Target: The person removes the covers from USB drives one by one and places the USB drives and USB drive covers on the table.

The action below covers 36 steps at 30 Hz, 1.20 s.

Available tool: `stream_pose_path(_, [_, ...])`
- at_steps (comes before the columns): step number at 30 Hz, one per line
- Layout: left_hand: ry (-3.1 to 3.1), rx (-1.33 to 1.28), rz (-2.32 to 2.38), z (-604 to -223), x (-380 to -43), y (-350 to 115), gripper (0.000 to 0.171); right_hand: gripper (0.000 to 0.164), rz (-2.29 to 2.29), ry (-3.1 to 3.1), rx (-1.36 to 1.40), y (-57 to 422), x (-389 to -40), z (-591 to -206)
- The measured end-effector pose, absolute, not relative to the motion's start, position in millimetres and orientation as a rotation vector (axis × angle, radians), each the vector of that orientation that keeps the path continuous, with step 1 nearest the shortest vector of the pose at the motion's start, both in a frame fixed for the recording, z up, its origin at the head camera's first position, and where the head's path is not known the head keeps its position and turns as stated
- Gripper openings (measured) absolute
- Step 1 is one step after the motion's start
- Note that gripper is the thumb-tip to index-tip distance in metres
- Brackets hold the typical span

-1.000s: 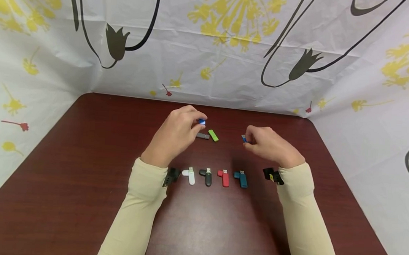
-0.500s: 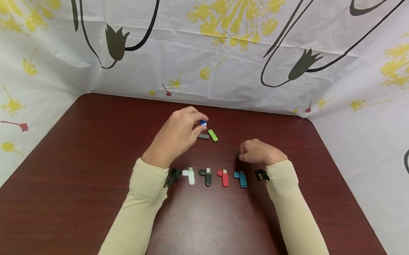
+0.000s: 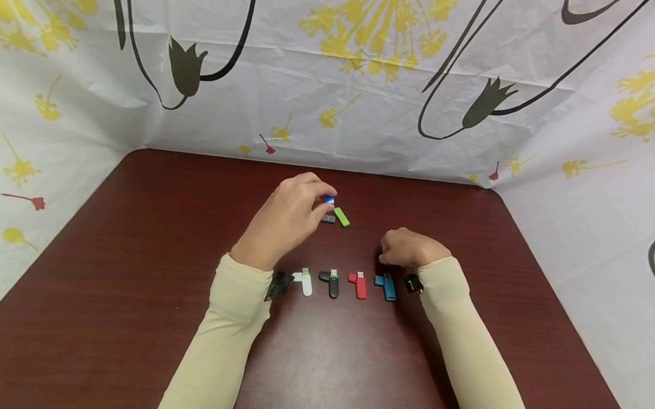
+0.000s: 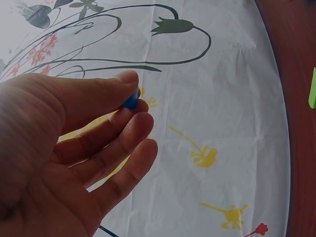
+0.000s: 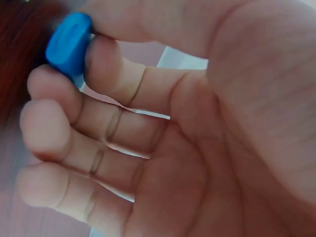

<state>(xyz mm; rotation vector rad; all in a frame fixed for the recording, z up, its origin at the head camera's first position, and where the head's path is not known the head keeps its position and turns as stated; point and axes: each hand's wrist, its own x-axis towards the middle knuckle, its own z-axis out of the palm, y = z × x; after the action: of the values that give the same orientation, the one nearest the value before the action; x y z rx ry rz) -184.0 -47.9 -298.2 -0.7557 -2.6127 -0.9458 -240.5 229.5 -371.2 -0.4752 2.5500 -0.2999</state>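
Observation:
Between thumb and fingertips, my left hand (image 3: 285,221) pinches a small blue cap (image 3: 329,199), raised over the far middle of the table; its blue side (image 4: 130,100) peeks out in the left wrist view. Just past those fingers lie a grey flash drive (image 3: 328,219), partly covered by the hand, and a green one (image 3: 341,217). Lower and to the right, my right hand (image 3: 412,248) grips a blue USB flash drive (image 5: 69,43), whose rounded end shows beside the thumb; its plug is hidden. This hand is just beyond a teal flash drive (image 3: 389,288) with its cap beside it.
Left of the teal drive, a red (image 3: 361,286), a black (image 3: 333,286) and a white flash drive (image 3: 306,284) line up, each uncapped with its cap alongside. A white patterned sheet (image 3: 330,131) borders the dark red table (image 3: 110,280) at the back and sides.
My right hand has come toward the body and slightly left with the blue flash drive, down near the row. The left hand has drifted slightly right, still pinching the blue cap.

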Motion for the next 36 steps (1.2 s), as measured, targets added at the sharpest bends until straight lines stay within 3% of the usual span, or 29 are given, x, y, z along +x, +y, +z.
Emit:
stream_pose_path(19, [-2.650, -0.761, -0.925, -300, -184, -44, 0.022, 0.041, -0.300, 2.536, -0.490, 229, -240, -370])
stream_pose_path(27, [-2.668, -0.806, -0.870, -302, -183, -36, 0.024, 0.022, -0.301, 2.574, -0.561, 243, -238, -349])
stream_pose_path(36, [-2.776, -0.848, -0.851, -307, -181, -24, 0.024, 0.026, -0.358, 2.697, -0.511, 240, -218, -313])
